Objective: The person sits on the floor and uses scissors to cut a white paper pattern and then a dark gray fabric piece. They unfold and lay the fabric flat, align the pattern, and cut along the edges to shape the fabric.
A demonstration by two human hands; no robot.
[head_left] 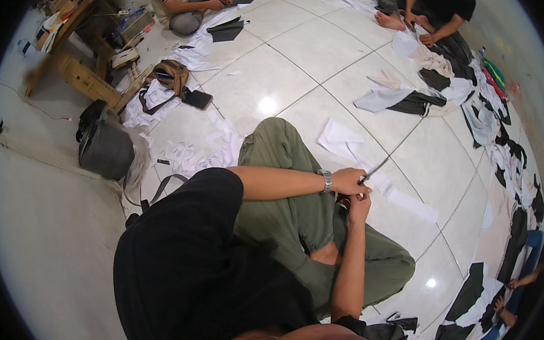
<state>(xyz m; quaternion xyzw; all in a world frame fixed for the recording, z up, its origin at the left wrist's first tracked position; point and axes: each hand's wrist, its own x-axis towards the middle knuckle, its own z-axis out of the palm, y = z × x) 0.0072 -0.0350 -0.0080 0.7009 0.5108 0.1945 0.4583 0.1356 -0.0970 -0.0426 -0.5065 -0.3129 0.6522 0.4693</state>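
The dark tool (363,179) is at the person's hands, above the tiled floor (289,90) and just beyond the folded legs. It is slim and appears to run out to a thin point, though its exact kind is too small to tell. It looks stiff and light, probably metal and smooth, so the safer hold would be the thick near end, away from the tip. The left hand (348,181) has its fingers curled about that near end. The right hand (359,206) is just below, its fingers bent in close; whether they grip anything cannot be told.

The white cloth (339,138) lying nearby should be soft, limp and apt to slide on tile; an edge or corner would be the place to pinch it.

Counted: one tool, one watch (327,181) on the left wrist, one phone (198,99), one brown bag (170,76) and one dark bin (106,147). Three other people show, at least in part. The white scraps (204,150) overlap too much to count.
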